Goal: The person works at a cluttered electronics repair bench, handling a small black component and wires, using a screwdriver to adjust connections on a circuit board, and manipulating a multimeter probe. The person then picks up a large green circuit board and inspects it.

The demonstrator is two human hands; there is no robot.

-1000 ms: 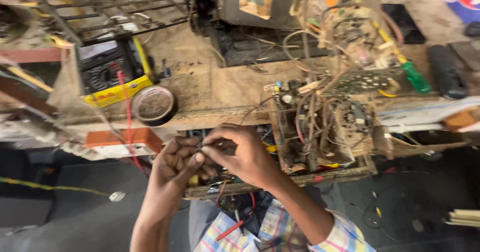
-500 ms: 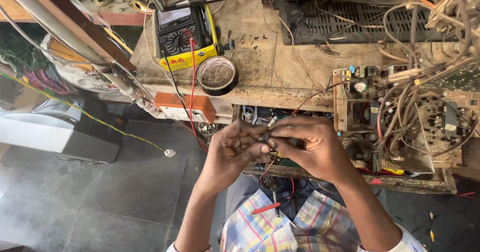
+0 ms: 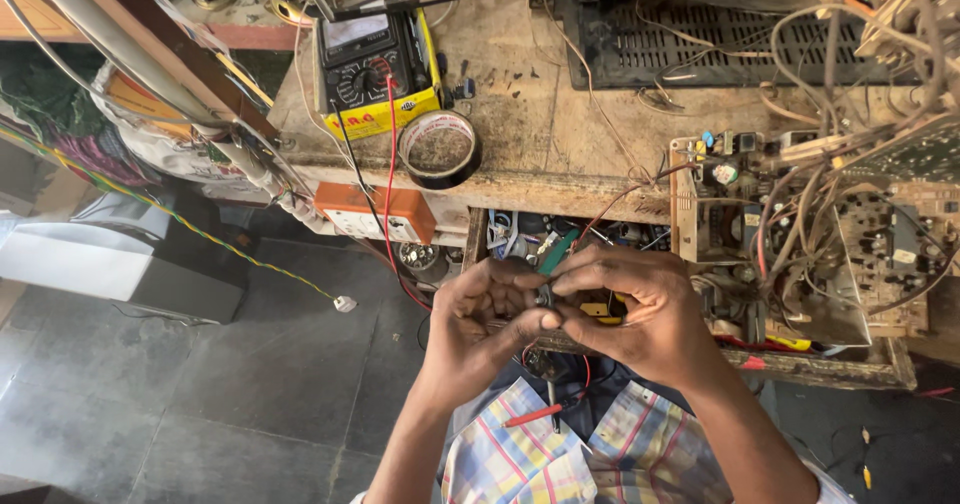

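Note:
My left hand (image 3: 480, 309) and my right hand (image 3: 630, 309) meet in front of the wooden workbench (image 3: 560, 124), fingertips pinched together on a small dark part (image 3: 545, 294) with thin wires trailing from it. A green-handled tool (image 3: 556, 252) pokes up just behind the fingers. What exactly the part is stays hidden by the fingers. Below the hands, a red-tipped probe (image 3: 535, 414) lies on my checked shirt. To the right stands an open chassis with circuit boards (image 3: 800, 234) and tangled wires.
A yellow-cased multimeter (image 3: 375, 64) with red and black leads sits on the bench, a roll of black tape (image 3: 438, 149) beside it. An orange box (image 3: 372, 212) hangs at the bench edge. A black vented cover (image 3: 700, 44) lies at the back. Grey tiled floor (image 3: 230, 364) at left.
The view has shifted, so the bench and multimeter slid right and down in frame. Both hands stay pinched together on the small part, now closer to the bench edge.

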